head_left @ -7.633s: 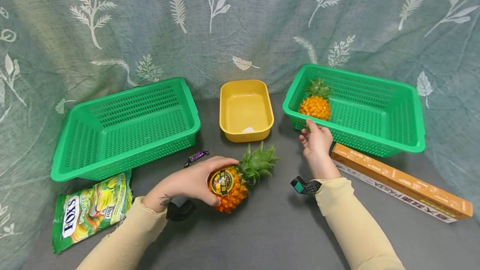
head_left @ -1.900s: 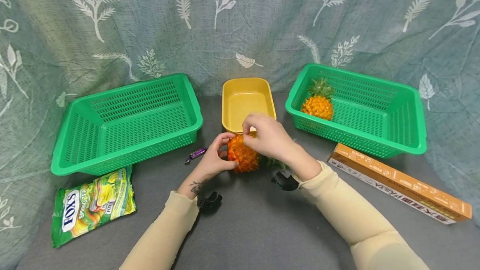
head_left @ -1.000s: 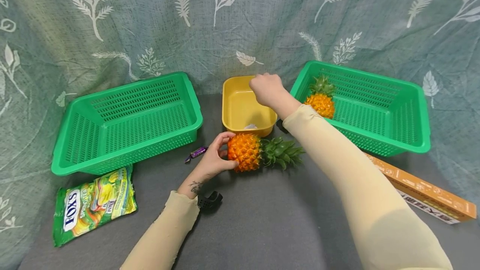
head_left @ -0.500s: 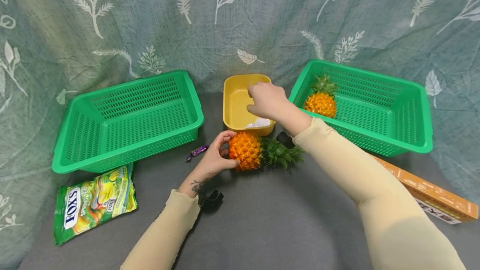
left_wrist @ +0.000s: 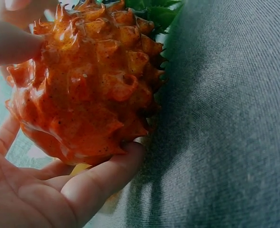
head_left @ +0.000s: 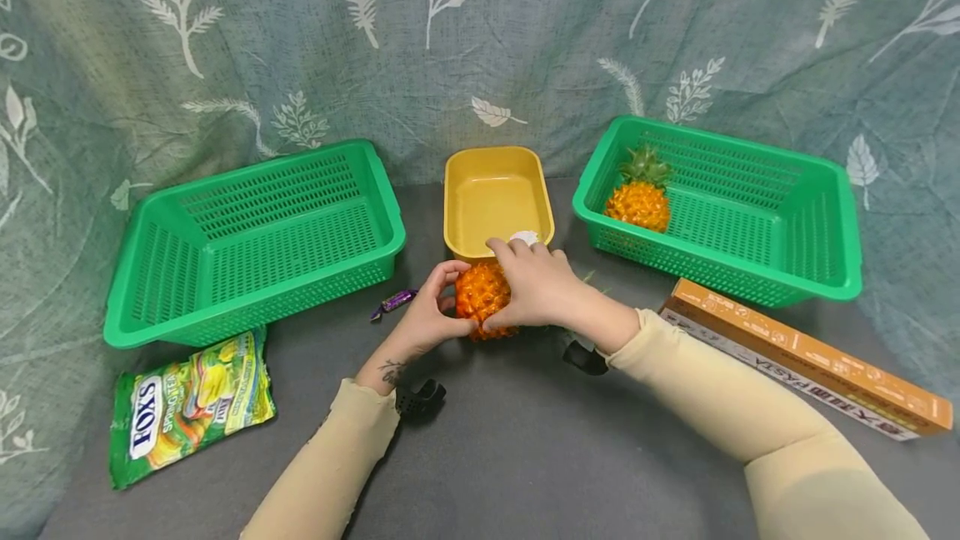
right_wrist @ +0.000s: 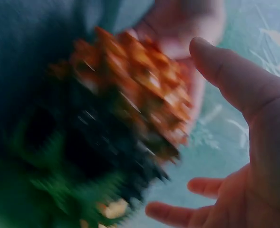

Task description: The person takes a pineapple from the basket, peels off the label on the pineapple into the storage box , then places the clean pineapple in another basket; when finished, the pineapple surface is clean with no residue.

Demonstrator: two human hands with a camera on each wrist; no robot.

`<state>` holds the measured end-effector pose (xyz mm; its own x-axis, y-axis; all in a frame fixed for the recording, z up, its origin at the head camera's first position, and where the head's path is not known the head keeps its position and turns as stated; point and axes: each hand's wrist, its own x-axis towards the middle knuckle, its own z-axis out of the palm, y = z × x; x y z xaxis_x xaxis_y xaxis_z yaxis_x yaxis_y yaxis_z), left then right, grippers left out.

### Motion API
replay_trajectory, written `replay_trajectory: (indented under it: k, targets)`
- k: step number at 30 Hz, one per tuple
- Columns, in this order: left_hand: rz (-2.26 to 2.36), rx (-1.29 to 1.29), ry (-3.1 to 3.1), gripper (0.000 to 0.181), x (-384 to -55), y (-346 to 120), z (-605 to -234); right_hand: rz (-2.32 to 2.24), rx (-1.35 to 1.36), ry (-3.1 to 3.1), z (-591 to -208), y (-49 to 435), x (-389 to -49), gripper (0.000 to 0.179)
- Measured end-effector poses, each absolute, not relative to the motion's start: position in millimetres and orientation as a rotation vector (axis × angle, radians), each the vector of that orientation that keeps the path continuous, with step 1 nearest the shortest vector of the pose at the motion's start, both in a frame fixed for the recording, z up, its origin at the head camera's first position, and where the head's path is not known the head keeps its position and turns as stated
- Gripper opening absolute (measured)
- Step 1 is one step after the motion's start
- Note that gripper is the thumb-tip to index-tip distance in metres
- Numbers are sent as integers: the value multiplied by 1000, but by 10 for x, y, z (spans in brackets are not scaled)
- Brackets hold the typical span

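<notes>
My left hand (head_left: pixel 429 313) grips the base of an orange pineapple (head_left: pixel 477 300) lying on its side. The left wrist view shows thumb and fingers around the spiky fruit (left_wrist: pixel 92 90). Over the crown end, my right hand (head_left: pixel 543 286) spreads its thumb and fingers and hides most of the leaves. In the right wrist view, that hand (right_wrist: pixel 258 142) has extended fingers beside the blurred pineapple (right_wrist: pixel 140 71); contact is hard to tell. Just behind stands a yellow tub (head_left: pixel 450 190), with a white scrap (head_left: pixel 527 237) at its front.
A green basket (head_left: pixel 397 232) stands at left; another (head_left: pixel 847 223) at right holds a second pineapple (head_left: pixel 639 205). A purple-wrapped candy (head_left: pixel 396 301) and a FOX'S candy bag (head_left: pixel 193 407) lie at left. A long orange pasta box (head_left: pixel 810 361) lies at right on the grey table (head_left: pixel 540 440).
The pineapple's black-and-gold label is no longer visible. My right hand picked at the fruit, moved over the tub, then came back to the pineapple. My left hand keeps its grip.
</notes>
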<state>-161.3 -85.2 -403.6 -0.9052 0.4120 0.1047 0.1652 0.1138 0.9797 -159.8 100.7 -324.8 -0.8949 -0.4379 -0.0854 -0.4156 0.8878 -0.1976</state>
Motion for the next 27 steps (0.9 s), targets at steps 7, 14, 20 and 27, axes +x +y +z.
replay_trajectory:
  k: [7, 14, 20, 27]
  targets:
    - [1860, 507, 2186, 71, -1561, -918, -3956, -234, -621, 2929, -3473, 930, -1552, 102]
    - [1986, 266, 2225, 62, -1375, -1138, -3791, -264, -564, 2972, -3545, 888, -1543, 101]
    - [2240, -85, 2127, 45, -1152, -1378, -3717, -304, -548, 3003, -3578, 853, -1529, 98]
    - [2533, -355, 1965, 61, -1070, -1621, -3704, -282, -574, 3024, -3588, 825, -1517, 87]
